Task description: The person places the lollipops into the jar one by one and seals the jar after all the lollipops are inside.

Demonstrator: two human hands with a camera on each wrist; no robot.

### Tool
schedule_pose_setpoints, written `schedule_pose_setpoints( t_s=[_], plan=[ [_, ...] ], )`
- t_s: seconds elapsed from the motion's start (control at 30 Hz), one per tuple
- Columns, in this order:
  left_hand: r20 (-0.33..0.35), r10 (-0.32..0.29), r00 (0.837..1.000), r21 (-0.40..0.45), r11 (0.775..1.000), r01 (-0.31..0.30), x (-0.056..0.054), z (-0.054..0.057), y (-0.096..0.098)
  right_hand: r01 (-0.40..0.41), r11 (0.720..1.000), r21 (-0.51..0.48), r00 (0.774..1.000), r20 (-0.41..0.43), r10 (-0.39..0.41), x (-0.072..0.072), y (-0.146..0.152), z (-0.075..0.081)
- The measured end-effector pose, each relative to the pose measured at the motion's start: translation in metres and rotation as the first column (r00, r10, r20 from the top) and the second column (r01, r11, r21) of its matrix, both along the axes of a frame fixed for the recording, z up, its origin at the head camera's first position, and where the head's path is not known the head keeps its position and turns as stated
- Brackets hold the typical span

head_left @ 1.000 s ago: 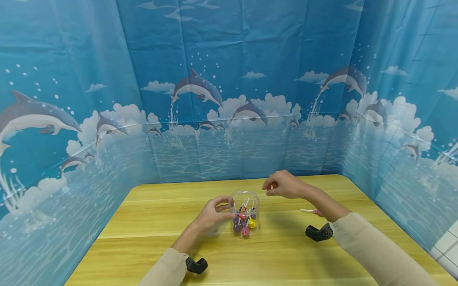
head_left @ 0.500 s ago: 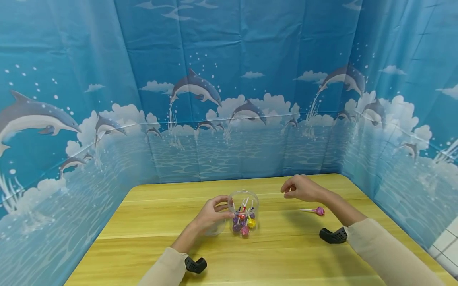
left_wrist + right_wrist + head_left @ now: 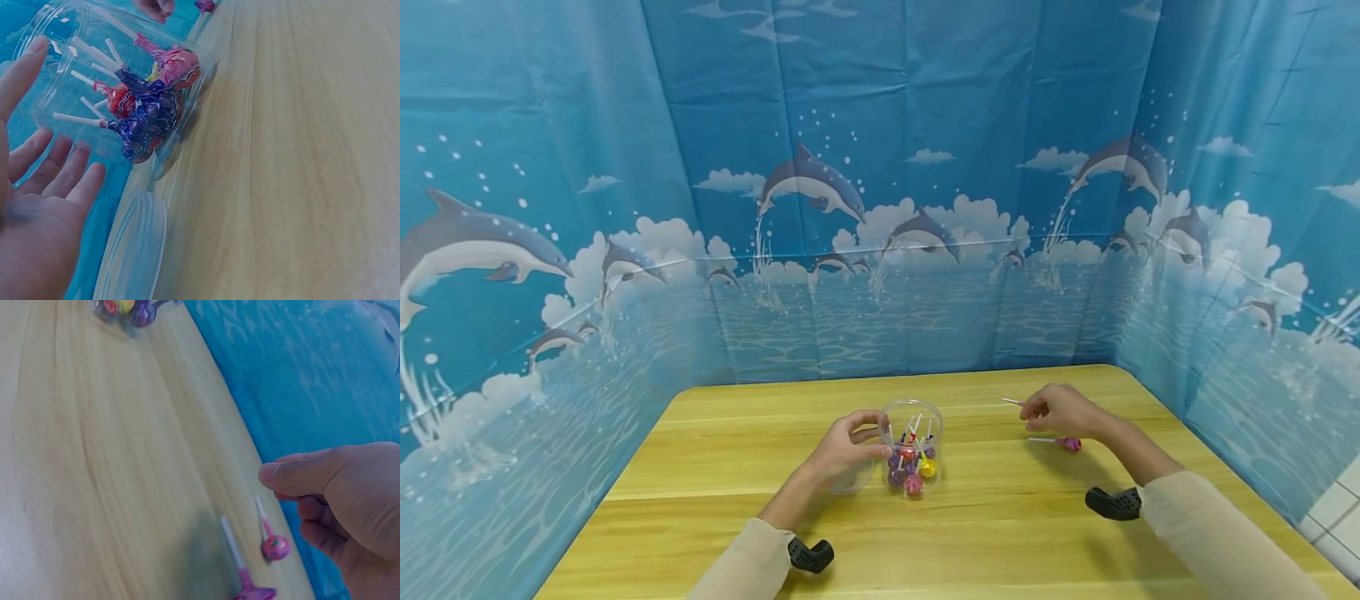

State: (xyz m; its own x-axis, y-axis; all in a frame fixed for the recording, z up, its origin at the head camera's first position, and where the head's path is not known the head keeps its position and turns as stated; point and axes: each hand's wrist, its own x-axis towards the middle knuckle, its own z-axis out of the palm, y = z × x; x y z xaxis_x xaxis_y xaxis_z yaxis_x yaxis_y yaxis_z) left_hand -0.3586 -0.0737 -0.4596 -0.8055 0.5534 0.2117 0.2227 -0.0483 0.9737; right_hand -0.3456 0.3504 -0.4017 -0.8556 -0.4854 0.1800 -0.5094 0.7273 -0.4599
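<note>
A clear plastic jar (image 3: 934, 479) stands uncapped on the table, with several wrapped lollipops (image 3: 150, 112) inside, sticks upward. My left hand (image 3: 846, 450) holds the jar from the left, thumb on the near side by the rim and fingers reaching round the far side. At the right my right hand (image 3: 1067, 411) hovers above the table, fingers loosely bent, with nothing seen in its grasp. Below it lie two pink-wrapped lollipops: a nearer one (image 3: 1070, 444) and a farther one (image 3: 275, 547), partly hidden behind the hand in the head view.
A clear round lid (image 3: 140, 244) lies on the wooden table (image 3: 700, 500) beside the jar, partly under my left hand. A blue dolphin-print curtain (image 3: 880, 317) rises directly behind the table. Black straps (image 3: 1112, 503) sit on both wrists.
My right hand has moved away from the jar, rightward and slightly toward me, over the loose lollipops. The farther lollipop's stick has come into sight. My left hand and the jar stay put.
</note>
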Motion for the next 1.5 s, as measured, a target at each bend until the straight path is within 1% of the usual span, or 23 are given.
schedule_pose_setpoints(
  t_s=[0.23, 0.33, 0.57, 0.67, 0.77, 0.87, 0.93, 1.13, 1.3, 1.37, 1.5],
  plan=[
    [-0.007, -0.002, 1.0, -0.004, 1.0, 0.002, 0.001, -0.002, -0.001, 0.048, 0.999, 0.012, 0.999, -0.005, -0.048, -0.004, 0.009, -0.025],
    [0.002, -0.002, 1.0, 0.002, 1.0, 0.002, 0.001, -0.001, -0.001, 0.062, 0.998, 0.028, 0.998, -0.027, -0.061, -0.006, 0.009, -0.033],
    [-0.025, -0.008, 1.0, -0.001, 1.0, 0.008, 0.0, 0.0, 0.0, 0.058, 0.995, 0.079, 0.993, -0.106, -0.049, -0.01, 0.009, -0.046],
    [-0.039, -0.011, 0.999, -0.002, 1.0, 0.011, -0.001, -0.001, 0.0, 0.064, 0.994, 0.092, 0.991, -0.124, -0.053, -0.01, 0.01, -0.049],
    [-0.039, -0.009, 0.999, -0.005, 1.0, 0.009, -0.001, -0.001, 0.0, 0.06, 0.991, 0.119, 0.988, -0.147, -0.042, -0.011, 0.011, -0.049],
    [-0.023, -0.003, 1.0, -0.009, 1.0, 0.002, 0.0, 0.0, 0.0, 0.066, 0.991, 0.12, 0.988, -0.144, -0.049, -0.01, 0.012, -0.046],
    [-0.013, 0.003, 1.0, -0.014, 1.0, -0.004, 0.0, 0.001, 0.0, 0.067, 0.992, 0.104, 0.989, -0.141, -0.052, -0.01, 0.013, -0.042],
    [-0.005, 0.015, 1.0, -0.018, 1.0, -0.015, 0.0, 0.001, 0.001, 0.106, 0.993, 0.057, 0.985, -0.14, -0.097, -0.007, 0.013, -0.024],
    [-0.003, 0.014, 1.0, -0.016, 1.0, -0.014, 0.0, 0.002, 0.001, 0.134, 0.989, 0.056, 0.98, -0.156, -0.124, -0.008, 0.012, -0.012],
    [0.001, 0.016, 1.0, -0.02, 1.0, -0.016, 0.0, 0.003, 0.001, 0.141, 0.988, 0.062, 0.976, -0.175, -0.128, -0.007, 0.011, -0.008],
    [0.004, 0.02, 1.0, -0.024, 0.999, -0.02, 0.0, 0.003, 0.001, 0.149, 0.988, 0.034, 0.974, -0.175, -0.141, -0.006, 0.007, 0.0]
  ],
)
